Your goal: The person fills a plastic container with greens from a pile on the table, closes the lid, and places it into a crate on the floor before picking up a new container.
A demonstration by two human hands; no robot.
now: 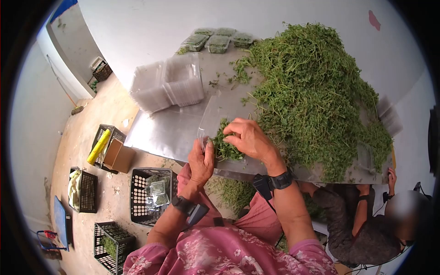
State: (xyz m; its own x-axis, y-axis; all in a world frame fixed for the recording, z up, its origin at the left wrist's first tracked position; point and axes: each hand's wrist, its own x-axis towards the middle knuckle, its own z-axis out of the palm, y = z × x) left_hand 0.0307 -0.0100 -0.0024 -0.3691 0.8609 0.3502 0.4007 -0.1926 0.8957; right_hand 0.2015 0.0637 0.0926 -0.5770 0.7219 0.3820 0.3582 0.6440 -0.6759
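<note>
My left hand (pixel 200 160) grips the near left edge of an open clear plastic clamshell (pixel 210 114), thumb and fingers pressed together. Its transparent lid stands tilted away from me. Leafy green sprigs (pixel 224 149) lie in the clamshell's near half, some hanging over the rim. Over them, my right hand (pixel 250 140) has curled fingers closed at the leaves; the fingertips are partly hidden. To the right, a large heap of the same greens (pixel 316 101) covers much of the metal table (pixel 153 135).
Stacked empty clamshells (pixel 167 85) stand left on the table, with several filled clamshells (pixel 217 42) behind. A black crate (pixel 137 197) holding packs is on the floor, near more crates and a cardboard box (pixel 119 156). Another person (pixel 362 229) sits at right.
</note>
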